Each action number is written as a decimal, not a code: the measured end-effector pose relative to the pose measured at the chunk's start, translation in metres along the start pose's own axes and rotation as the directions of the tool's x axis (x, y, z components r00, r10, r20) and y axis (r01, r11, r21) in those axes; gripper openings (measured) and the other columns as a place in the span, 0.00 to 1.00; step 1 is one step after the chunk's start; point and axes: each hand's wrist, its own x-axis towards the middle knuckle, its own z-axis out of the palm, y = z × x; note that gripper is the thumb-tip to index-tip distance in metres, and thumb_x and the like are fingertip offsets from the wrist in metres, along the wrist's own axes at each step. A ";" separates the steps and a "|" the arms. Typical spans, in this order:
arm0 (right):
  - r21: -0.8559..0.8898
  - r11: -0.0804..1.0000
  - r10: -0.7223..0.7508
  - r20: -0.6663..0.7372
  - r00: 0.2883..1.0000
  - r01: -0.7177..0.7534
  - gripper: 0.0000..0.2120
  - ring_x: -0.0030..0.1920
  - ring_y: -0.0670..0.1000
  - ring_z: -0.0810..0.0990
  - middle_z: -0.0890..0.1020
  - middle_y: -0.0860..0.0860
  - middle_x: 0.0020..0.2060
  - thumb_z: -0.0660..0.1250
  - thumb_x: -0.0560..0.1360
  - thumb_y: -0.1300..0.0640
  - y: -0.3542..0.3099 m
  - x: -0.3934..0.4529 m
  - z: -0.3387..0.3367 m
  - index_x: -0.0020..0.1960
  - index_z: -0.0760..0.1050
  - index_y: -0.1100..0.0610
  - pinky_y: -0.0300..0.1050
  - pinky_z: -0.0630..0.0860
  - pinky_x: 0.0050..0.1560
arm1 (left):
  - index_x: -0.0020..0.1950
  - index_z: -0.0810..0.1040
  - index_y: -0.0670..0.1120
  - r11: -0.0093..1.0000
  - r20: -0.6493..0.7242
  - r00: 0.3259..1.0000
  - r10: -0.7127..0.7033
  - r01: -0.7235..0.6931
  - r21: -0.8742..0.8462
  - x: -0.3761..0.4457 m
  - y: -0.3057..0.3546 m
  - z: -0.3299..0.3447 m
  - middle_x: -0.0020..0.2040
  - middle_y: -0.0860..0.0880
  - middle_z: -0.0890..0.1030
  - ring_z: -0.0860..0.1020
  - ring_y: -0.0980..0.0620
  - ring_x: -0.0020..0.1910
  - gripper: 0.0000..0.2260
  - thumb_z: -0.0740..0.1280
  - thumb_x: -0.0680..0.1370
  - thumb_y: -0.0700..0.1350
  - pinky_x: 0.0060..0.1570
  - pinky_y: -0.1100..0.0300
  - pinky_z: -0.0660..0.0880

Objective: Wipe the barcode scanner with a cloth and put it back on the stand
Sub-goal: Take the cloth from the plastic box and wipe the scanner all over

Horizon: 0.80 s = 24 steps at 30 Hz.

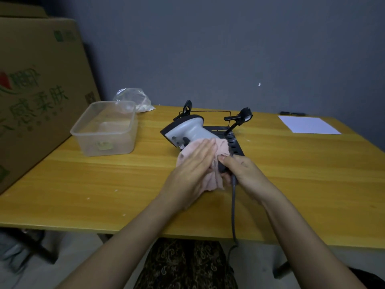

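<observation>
- The scanner [188, 129] is held over the table [104, 178], head tilted away from the person, its handle end wrapped in the right hand [241, 172], which is closed tight around it.
- The left hand [193, 167] lies flat, fingers together, pressing the cloth [216, 149] against the handle just ahead of the right-hand grip; it clasps nothing but the cloth.
- Scanner: hard plastic shell, probably light, smooth enough to slip; the narrow handle is the sound place to hold, and the window at the head, out of sight here, likely marks easily.
- The cable [233, 205] hangs from below the grip over the table edge; it may drag or snag.
- Cloth: thin, limp, bunches easily, so flat palm pressure suits it.
- The stand [236, 146] sits just beyond the grip, its forked cradle [243, 115] bare, so the return is not yet done.
</observation>
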 end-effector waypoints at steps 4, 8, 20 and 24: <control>0.073 0.997 0.017 0.104 0.994 -0.025 0.20 0.21 0.39 0.70 0.74 0.46 0.18 0.56 0.81 0.58 -0.014 -0.004 -0.001 0.31 0.72 0.57 0.30 0.65 0.25 | 0.74 0.59 0.41 0.994 -0.017 0.995 0.100 -0.099 0.050 0.013 -0.010 -0.006 0.75 0.44 0.63 0.60 0.51 0.75 0.26 0.63 0.78 0.40 0.72 0.50 0.63; -0.043 0.997 -0.058 0.104 0.993 0.062 0.18 0.27 0.40 0.73 0.77 0.46 0.22 0.59 0.80 0.59 -0.017 -0.006 -0.008 0.32 0.74 0.55 0.30 0.68 0.31 | 0.76 0.58 0.44 0.999 0.160 0.987 0.034 -0.037 0.014 0.035 -0.011 -0.025 0.76 0.47 0.62 0.56 0.57 0.74 0.27 0.59 0.77 0.39 0.71 0.56 0.59; -0.718 0.674 -0.201 0.048 0.978 0.174 0.19 0.26 0.47 0.65 0.67 0.48 0.26 0.65 0.74 0.46 -0.009 -0.019 -0.014 0.31 0.62 0.53 0.43 0.60 0.28 | 0.75 0.62 0.48 0.983 0.294 0.955 -0.050 0.098 -0.153 0.043 -0.013 -0.039 0.75 0.51 0.65 0.59 0.55 0.75 0.24 0.60 0.79 0.38 0.73 0.51 0.61; -0.380 0.913 -0.173 -0.033 0.984 0.148 0.18 0.25 0.43 0.64 0.67 0.47 0.24 0.66 0.76 0.53 0.003 -0.018 -0.011 0.30 0.65 0.54 0.39 0.60 0.28 | 0.76 0.53 0.52 0.978 0.193 0.981 -0.030 0.069 -0.197 0.015 0.002 -0.018 0.77 0.56 0.56 0.51 0.59 0.77 0.29 0.60 0.78 0.40 0.73 0.40 0.57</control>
